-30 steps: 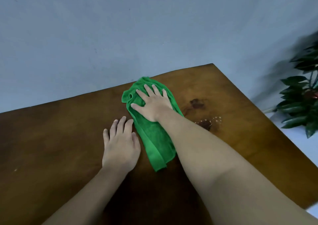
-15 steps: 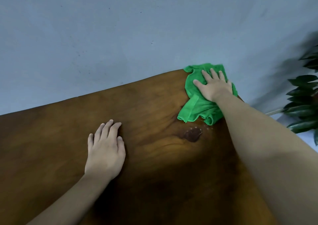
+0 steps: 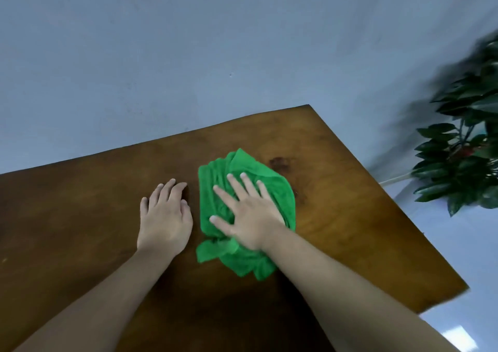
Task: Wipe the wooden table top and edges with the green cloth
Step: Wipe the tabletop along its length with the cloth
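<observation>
Both hands lie flat, fingers spread: right hand (image 3: 249, 217) presses the bunched green cloth (image 3: 242, 211), left hand (image 3: 164, 217) braces bare on the wooden table (image 3: 363, 230). Cloth has returned from the far right corner to mid-top, beside a dark stain (image 3: 279, 163). Judgement: top-wiping strokes continue; edges outstanding.

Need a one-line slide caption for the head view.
Right hand presses green cloth flat on wooden table; left hand braces beside it.
</observation>
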